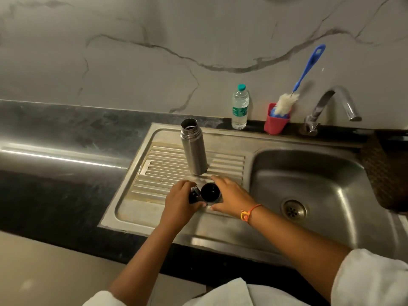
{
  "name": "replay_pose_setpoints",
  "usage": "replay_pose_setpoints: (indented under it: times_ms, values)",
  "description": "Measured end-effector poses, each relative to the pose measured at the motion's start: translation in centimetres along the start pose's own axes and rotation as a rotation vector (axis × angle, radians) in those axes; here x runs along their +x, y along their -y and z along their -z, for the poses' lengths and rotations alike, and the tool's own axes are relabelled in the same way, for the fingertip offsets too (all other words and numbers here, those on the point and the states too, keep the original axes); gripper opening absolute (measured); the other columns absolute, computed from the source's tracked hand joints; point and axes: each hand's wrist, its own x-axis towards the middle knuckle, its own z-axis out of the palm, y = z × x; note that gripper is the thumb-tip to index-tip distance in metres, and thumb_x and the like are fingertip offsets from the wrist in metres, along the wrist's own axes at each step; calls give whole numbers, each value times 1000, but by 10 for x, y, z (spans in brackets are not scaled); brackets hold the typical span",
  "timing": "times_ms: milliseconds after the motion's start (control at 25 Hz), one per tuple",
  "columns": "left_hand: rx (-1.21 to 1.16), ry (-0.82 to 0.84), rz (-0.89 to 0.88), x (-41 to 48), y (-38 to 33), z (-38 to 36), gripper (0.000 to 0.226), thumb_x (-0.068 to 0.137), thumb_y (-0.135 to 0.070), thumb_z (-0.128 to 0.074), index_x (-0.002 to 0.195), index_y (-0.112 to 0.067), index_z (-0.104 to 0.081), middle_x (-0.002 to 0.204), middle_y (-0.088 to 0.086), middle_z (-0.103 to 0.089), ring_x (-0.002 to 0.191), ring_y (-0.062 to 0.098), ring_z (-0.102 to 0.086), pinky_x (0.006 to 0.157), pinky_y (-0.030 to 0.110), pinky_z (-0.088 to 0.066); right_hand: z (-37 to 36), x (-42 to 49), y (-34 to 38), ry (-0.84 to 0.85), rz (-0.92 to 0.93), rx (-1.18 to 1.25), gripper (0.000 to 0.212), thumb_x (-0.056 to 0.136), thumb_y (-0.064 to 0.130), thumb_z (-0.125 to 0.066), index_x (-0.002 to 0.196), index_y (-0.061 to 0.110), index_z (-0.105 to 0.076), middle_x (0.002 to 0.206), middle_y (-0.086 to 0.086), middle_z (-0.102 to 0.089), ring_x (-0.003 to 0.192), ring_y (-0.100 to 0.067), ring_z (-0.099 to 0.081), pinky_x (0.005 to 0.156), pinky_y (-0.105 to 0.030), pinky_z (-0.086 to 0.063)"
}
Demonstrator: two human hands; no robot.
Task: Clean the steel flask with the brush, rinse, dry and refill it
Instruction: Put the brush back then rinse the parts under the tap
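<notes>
Both hands at the cap, front of the drainboard; steel flask stands open behind.

We cannot identify the small dark piece under the left hand: its fingers curl over it, their tips mostly hidden. The right hand wraps the cap from the side, forefinger and thumb curved round it, the other fingers out of sight. The cap's inside reads only as black. The flask is upright on the ribs, mouth uncovered, apart from both hands. The brush stands head-down in a red cup, between the water bottle and the tap.
</notes>
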Motion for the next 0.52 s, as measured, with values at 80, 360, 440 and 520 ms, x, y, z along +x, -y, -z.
replay_pose_setpoints:
  times_ms: [80, 360, 440, 520]
  values:
    - [25, 14, -50, 2, 3, -4, 66, 64, -34, -95, 119, -11, -67, 121, 7, -65, 107, 29, -61, 88, 41, -51, -12, 9, -3, 7, 13, -10, 93, 69, 44, -83, 147, 24, -37, 145, -3, -48, 129, -27, -50, 105, -41, -45]
    - [13, -90, -218, 14, -10, -13, 66, 71, -27, -92, 127, -6, -64, 127, 12, -63, 112, 31, -61, 94, 39, -50, -11, 8, -7, -175, -95, 339, 68, 70, 31, -86, 129, 26, -54, 123, 5, -58, 112, -15, -57, 94, -28, -48]
    - [-148, -77, -180, 20, -33, -19, 62, 85, -31, -82, 137, -9, -57, 135, 7, -57, 122, 22, -55, 102, 36, -48, 6, -5, -19, -265, -187, 549, 64, 72, 25, -87, 129, 22, -56, 120, 9, -57, 110, -8, -55, 90, -18, -46]
    - [-425, 103, -26, 33, -65, -25, 62, 93, -42, -72, 144, -14, -50, 138, 1, -55, 125, 14, -54, 104, 33, -49, 26, -22, -41, -315, -245, 690, 52, 78, 23, -83, 123, 26, -58, 115, 10, -61, 107, -5, -59, 83, -11, -46]
